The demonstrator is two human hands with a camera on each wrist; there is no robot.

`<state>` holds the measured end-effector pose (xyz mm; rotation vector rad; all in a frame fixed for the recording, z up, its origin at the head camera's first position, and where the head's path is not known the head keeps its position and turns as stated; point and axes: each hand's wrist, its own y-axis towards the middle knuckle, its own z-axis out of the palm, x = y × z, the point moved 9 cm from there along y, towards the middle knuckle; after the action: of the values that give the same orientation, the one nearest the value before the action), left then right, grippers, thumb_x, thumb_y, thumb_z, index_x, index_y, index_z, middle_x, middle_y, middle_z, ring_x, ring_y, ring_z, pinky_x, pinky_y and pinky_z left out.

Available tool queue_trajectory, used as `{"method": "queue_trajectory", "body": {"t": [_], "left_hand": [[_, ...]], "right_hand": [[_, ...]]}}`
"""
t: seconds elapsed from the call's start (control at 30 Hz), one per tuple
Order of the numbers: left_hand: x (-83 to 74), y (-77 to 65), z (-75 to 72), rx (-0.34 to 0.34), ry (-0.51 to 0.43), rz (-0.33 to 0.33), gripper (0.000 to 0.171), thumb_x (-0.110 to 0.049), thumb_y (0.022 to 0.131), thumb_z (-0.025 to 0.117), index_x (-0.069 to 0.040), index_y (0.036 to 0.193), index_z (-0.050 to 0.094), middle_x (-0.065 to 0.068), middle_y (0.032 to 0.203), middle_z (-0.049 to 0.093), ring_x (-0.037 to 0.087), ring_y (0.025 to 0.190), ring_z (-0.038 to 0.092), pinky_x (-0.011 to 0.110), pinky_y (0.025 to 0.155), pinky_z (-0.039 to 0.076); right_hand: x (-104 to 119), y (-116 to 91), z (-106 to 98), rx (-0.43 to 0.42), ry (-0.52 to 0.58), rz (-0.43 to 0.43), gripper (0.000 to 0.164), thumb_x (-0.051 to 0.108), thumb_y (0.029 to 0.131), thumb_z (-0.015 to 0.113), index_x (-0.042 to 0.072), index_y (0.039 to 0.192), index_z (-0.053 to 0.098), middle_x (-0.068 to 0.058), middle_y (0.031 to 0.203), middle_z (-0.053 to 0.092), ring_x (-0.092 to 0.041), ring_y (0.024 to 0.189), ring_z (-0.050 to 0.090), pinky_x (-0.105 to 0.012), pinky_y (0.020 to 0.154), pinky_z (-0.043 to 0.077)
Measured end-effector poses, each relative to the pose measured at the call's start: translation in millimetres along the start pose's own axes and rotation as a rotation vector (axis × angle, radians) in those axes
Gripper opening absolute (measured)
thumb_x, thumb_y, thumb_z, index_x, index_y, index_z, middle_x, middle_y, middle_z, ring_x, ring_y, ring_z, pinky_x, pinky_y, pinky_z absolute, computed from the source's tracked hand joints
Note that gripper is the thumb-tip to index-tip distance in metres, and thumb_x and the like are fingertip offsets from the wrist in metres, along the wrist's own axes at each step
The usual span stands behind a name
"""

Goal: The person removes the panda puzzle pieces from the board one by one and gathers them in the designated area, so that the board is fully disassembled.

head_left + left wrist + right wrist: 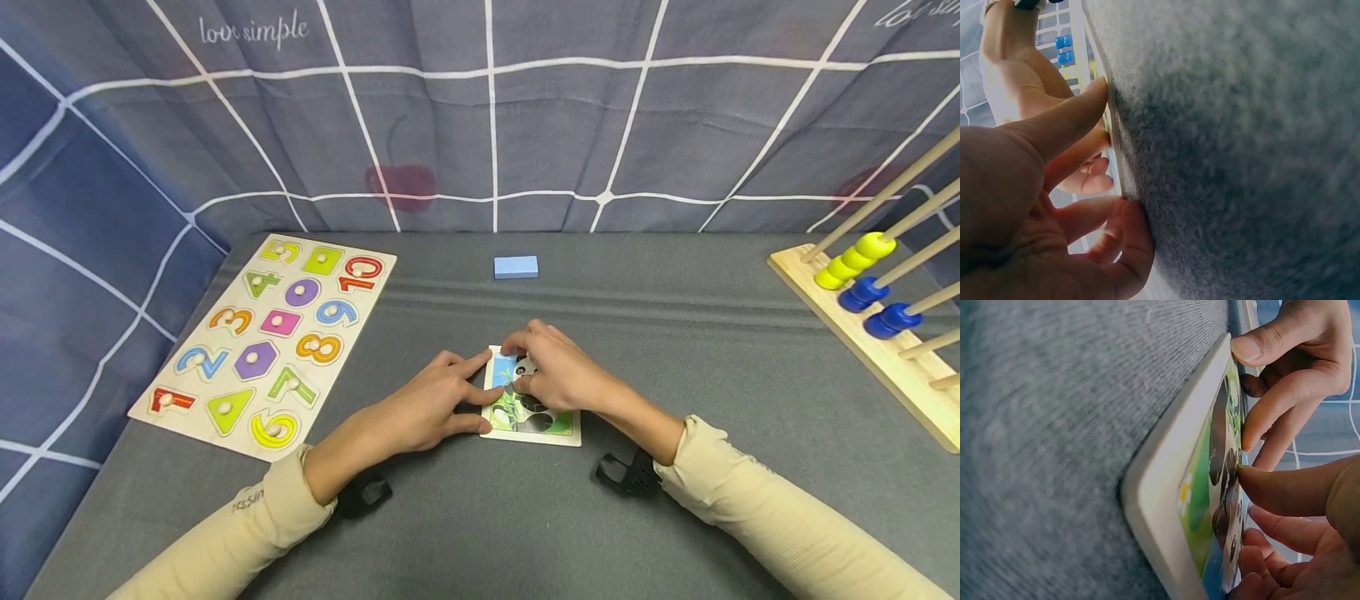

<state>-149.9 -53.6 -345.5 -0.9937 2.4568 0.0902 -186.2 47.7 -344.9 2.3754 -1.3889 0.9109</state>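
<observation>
Left hand (429, 402), fingers extended, touches the panda puzzle (561, 425); right hand (564, 372), curled, pinches at it! Grey cloth (495, 525) beneath both, grid-patterned curtain (562, 108) beyond.

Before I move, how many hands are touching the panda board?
2. The left hand has fingertips along the left edge of the panda board; the right hand touches the upper part of its picture. No other hand shows.
</observation>
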Motion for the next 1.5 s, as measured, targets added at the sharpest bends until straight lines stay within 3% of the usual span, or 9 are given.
{"method": "queue_trajectory", "body": {"t": [0.3, 0.6, 0.87, 1.03, 1.5], "left_hand": [[-0.5, 0.2, -0.1, 0.006, -0.011, -0.006, 0.046, -0.028, 0.088, 0.074, -0.013, 0.131, 0.066, 0.025, 0.153, 0.032, 0.033, 0.112, 0.047, 0.045, 0.096, 0.041], [-2.5, -0.1, -0.7, 0.014, 0.006, 0.011, 0.046, -0.028, 0.089, 0.074, -0.012, 0.131, 0.066, 0.026, 0.153, 0.032, 0.034, 0.111, 0.047, 0.045, 0.095, 0.04], [-3.0, 2.4, 1.0, 0.053, -0.007, -0.021, 0.047, -0.028, 0.089, 0.073, -0.012, 0.132, 0.064, 0.025, 0.155, 0.028, 0.032, 0.112, 0.046, 0.044, 0.095, 0.039], [-2.1, 2.0, 1.0, 0.053, -0.013, -0.032, 0.046, -0.028, 0.09, 0.073, -0.012, 0.133, 0.064, 0.023, 0.156, 0.027, 0.032, 0.113, 0.045, 0.044, 0.096, 0.039], [-0.6, 2.0, 1.8, 0.058, -0.012, -0.034, 0.046, -0.029, 0.09, 0.072, -0.013, 0.133, 0.063, 0.023, 0.156, 0.027, 0.032, 0.113, 0.045, 0.044, 0.096, 0.039]], "right_hand": [[-1, 0, -1, -0.015, 0.016, -0.013, 0.039, 0.002, 0.08, 0.077, 0.001, 0.117, 0.065, -0.008, 0.108, 0.057, -0.025, 0.1, 0.051, -0.042, 0.089, 0.042], [0, -3, -7, -0.019, 0.072, -0.073, 0.045, -0.002, 0.084, 0.07, -0.004, 0.128, 0.061, -0.008, 0.103, 0.058, -0.023, 0.09, 0.051, -0.038, 0.078, 0.042], [6, -5, -12, -0.004, 0.038, -0.072, 0.039, 0.001, 0.086, 0.068, 0.003, 0.124, 0.068, -0.007, 0.102, 0.058, -0.022, 0.087, 0.05, -0.036, 0.075, 0.041], [8, -6, -8, 0.002, 0.056, -0.074, 0.038, 0.0, 0.088, 0.068, 0.008, 0.125, 0.066, -0.004, 0.096, 0.062, -0.015, 0.074, 0.053, -0.035, 0.067, 0.043], [1, -3, -6, -0.054, 0.138, -0.057, 0.033, -0.005, 0.084, 0.063, 0.006, 0.115, 0.066, 0.002, 0.08, 0.062, -0.01, 0.066, 0.053, -0.035, 0.068, 0.043]]}}
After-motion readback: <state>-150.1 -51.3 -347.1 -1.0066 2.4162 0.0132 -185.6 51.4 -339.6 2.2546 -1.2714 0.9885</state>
